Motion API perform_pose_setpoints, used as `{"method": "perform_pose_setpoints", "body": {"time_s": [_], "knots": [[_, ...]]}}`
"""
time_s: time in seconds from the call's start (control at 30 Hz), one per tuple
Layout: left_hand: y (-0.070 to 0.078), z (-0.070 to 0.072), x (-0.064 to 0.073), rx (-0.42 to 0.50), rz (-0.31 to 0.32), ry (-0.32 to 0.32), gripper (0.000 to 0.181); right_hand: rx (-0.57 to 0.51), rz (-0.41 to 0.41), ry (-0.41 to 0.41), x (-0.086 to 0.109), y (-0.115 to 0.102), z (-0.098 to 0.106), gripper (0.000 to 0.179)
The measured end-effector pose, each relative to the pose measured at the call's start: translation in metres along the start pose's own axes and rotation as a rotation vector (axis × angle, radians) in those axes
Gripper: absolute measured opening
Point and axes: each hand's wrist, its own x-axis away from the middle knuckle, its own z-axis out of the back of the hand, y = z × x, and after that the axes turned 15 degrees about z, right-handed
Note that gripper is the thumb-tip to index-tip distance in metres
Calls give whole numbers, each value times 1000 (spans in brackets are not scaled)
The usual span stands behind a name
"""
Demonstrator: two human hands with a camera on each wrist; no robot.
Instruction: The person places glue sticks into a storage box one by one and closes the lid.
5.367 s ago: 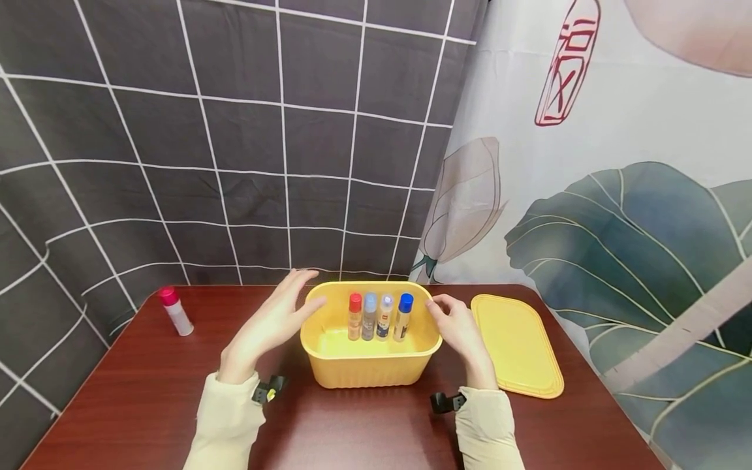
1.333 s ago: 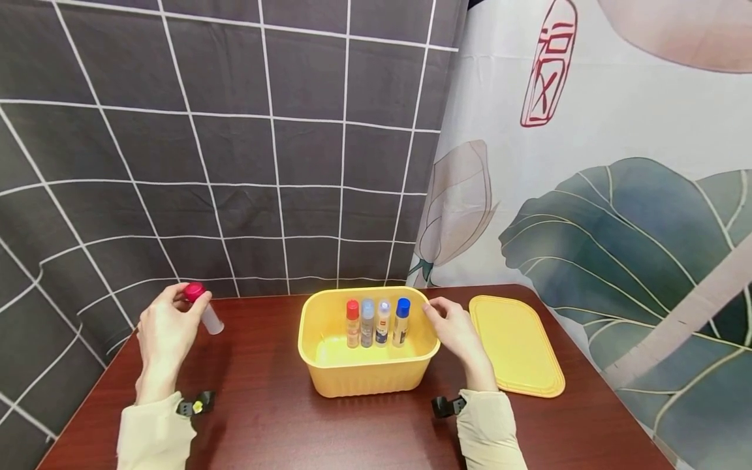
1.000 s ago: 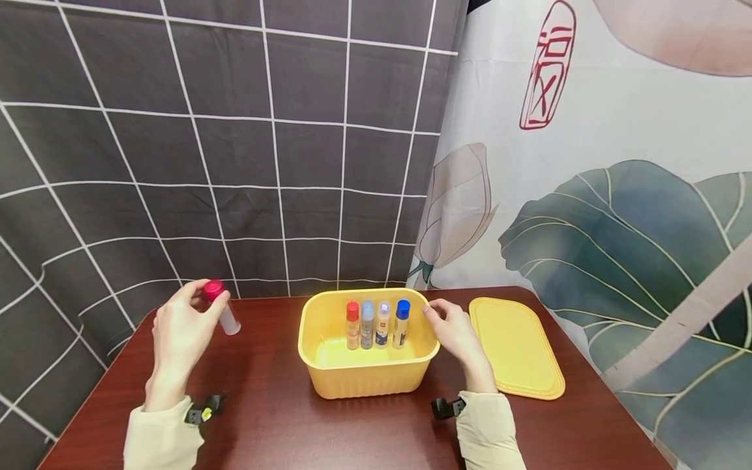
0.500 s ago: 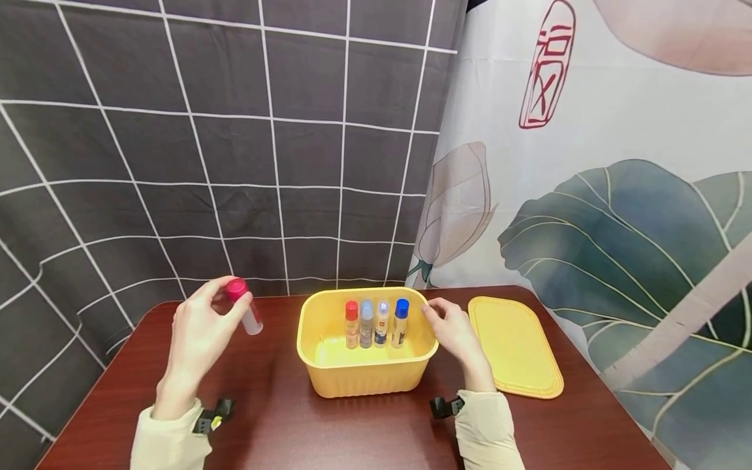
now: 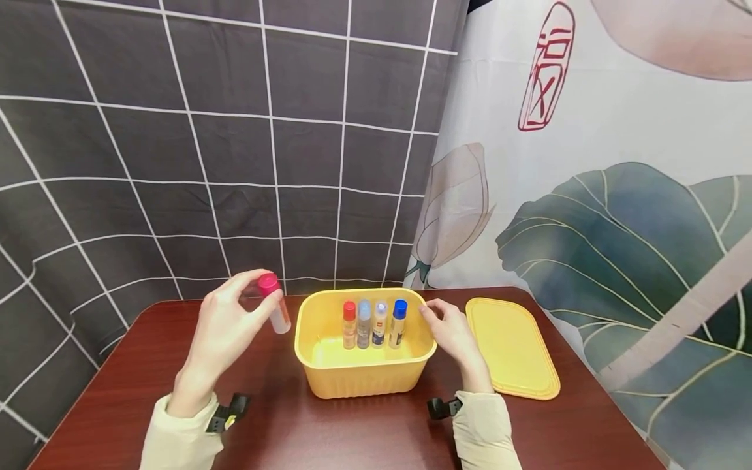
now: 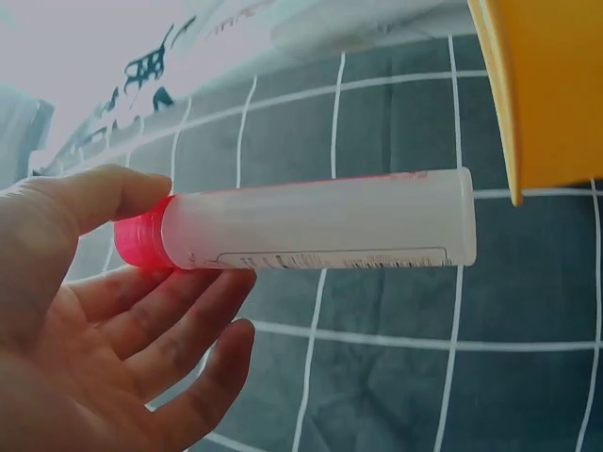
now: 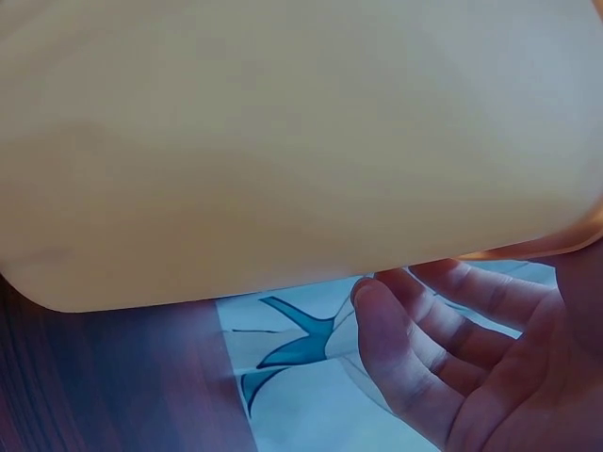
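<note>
My left hand (image 5: 229, 326) pinches a glue bottle (image 6: 320, 221) by its pink-red cap, thumb on one side and fingers on the other. The bottle's pale translucent body (image 5: 281, 320) hangs tilted just left of a yellow plastic box (image 5: 364, 382). My right hand (image 5: 455, 333) holds the box's right rim; in the right wrist view its curled fingers (image 7: 405, 348) lie against the wall. Upright in a row inside the box stand several small bottles: one red-capped (image 5: 349, 324), one light-blue-capped (image 5: 363, 324), one pale-capped (image 5: 379, 324) and one blue-capped (image 5: 397, 323).
A flat yellow lid (image 5: 517, 349) lies to the right of the box on the dark red table (image 5: 352, 434). Behind the table hang a grey cloth with white grid lines (image 5: 235, 150) and a white cloth with a painted lotus (image 5: 634, 261).
My left hand took hold of the glue bottle, which stood at the far left, and has carried it rightward to beside the box. The right hand has stayed at the box's rim.
</note>
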Motion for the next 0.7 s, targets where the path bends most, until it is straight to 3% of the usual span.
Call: {"method": "perform_pose_setpoints", "body": {"time_s": [0.27,0.7], "knots": [[14,-19,-17,-38,-64,-165,29,6,1,2,1,1,0,29],[13,-57,-43,-198,-111,-462,25,8,-2,4,-1,2,-1,30]]}}
